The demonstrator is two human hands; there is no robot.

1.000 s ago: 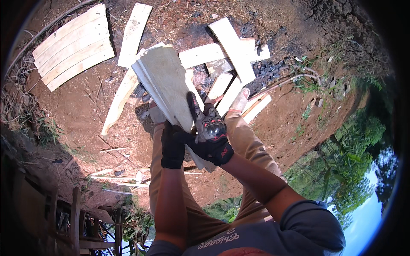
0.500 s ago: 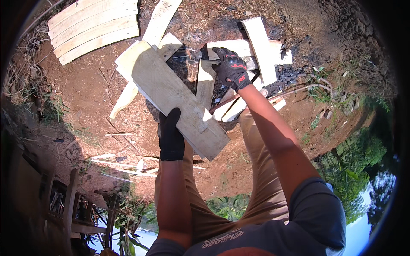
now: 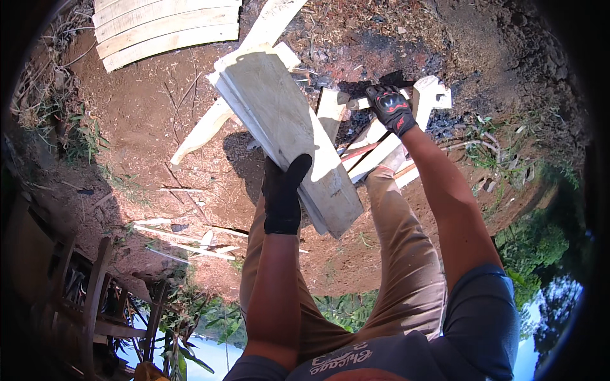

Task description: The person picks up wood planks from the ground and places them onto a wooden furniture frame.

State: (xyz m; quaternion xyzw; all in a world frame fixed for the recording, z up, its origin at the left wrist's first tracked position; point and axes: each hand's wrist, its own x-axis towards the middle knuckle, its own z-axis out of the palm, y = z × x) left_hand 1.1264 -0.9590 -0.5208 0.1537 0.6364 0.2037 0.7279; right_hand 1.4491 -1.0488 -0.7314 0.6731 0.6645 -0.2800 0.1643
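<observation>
Holding a stack of pale boards (image 3: pixel 279 120) by its left edge, the gloved left hand (image 3: pixel 284 193) lays its thumb across the upper face, its other fingers mostly hidden beneath. The stack slants in front of the legs (image 3: pixel 406 235), and its layers do not line up along that edge, so a loosened thumb could let the boards slide over one another and fan out. One hand alone bears it well off-centre; the longer part reaches away from the wrist, and that weight could twist the grip and tip the far end down. Farther out, the gloved right hand (image 3: pixel 391 109) is bent over the crossed loose boards (image 3: pixel 427 95); I cannot tell whether its fingers close on one or only touch. Because these pieces overlap, pulling at one could drag another, perhaps against the right foot (image 3: pixel 395 157) just beside them. The blackened ground (image 3: pixel 441 127) around them looks burnt and crumbly, so footing or boards could shift there. Beyond, at the upper left, a row of boards (image 3: pixel 168 32) lies side by side, well apart from both hands.
</observation>
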